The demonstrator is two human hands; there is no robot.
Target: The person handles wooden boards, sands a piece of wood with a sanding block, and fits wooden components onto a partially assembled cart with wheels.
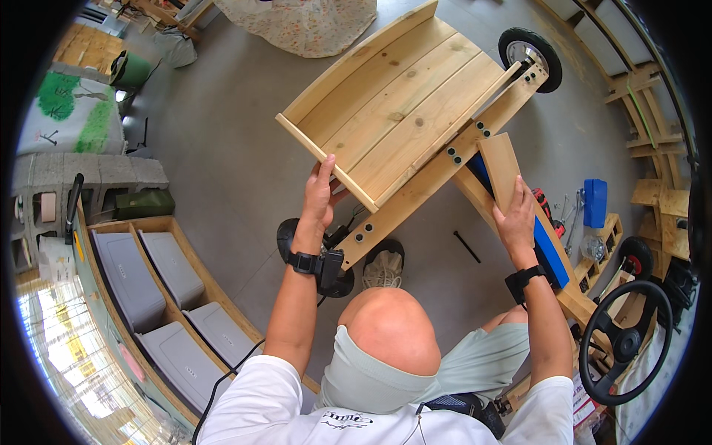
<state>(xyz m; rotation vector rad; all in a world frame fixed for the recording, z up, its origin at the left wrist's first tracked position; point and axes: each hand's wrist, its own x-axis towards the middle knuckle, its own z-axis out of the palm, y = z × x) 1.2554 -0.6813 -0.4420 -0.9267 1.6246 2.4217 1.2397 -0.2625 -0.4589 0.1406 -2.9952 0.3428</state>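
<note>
A shallow pine tray with raised rims lies tilted over a wooden beam with dark bolts. My left hand grips the tray's near-left rim, its fingertips on top and the rest partly hidden below. On the right, my right hand is closed around the lower part of a short wooden board, which stands against a blue-padded wooden frame joined to the beam. A black-tyred wheel is fixed at the beam's far end. Another wheel shows partly behind my left wrist.
A black steering wheel stands at the lower right. Near it lie a blue box, a red-and-black power tool and loose metal parts. A black rod rests on the floor. Grey lidded bins sit in a wooden rack at left.
</note>
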